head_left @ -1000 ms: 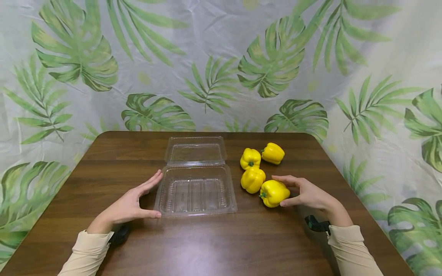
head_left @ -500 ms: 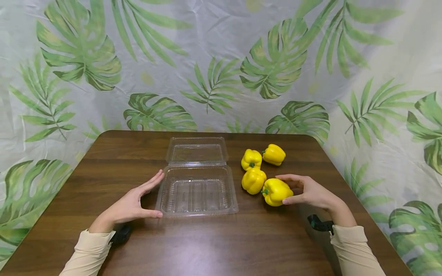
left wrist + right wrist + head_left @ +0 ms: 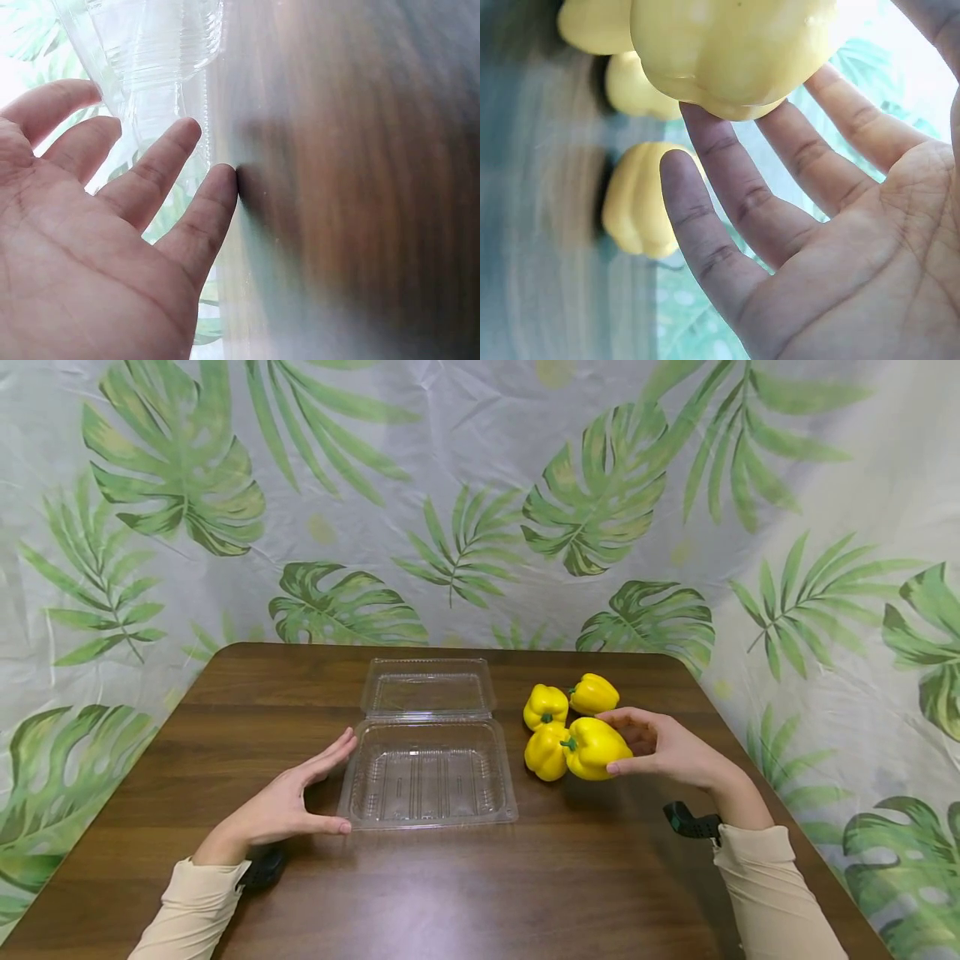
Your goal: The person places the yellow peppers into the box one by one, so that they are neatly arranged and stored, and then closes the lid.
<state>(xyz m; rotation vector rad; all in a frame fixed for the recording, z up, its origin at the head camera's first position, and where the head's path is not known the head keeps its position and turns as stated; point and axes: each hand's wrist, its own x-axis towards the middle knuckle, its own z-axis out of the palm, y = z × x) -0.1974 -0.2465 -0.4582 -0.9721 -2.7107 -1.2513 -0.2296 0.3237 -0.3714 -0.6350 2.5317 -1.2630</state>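
Lifted since the earlier frame: one yellow bell pepper (image 3: 597, 750), now clear of the table (image 3: 420, 893), its weight judged to be on the right hand (image 3: 667, 747). Left hand (image 3: 281, 810), toward the table's left edge: fingers and thumb spread, pinching nothing, beside the left rim of the clear container (image 3: 427, 785); contact cannot be confirmed. Container stands left of centre, its lid (image 3: 427, 689) laid open toward the far edge; all four peppers are outside it. Right of it sit a near pepper (image 3: 544, 755), a middle pepper (image 3: 545, 707) and a rear pepper (image 3: 594, 694), the last nearest the far right corner. Right hand, toward the right edge, pinches the raised pepper between thumb and fingers. Brands, labels, writing: none legible.
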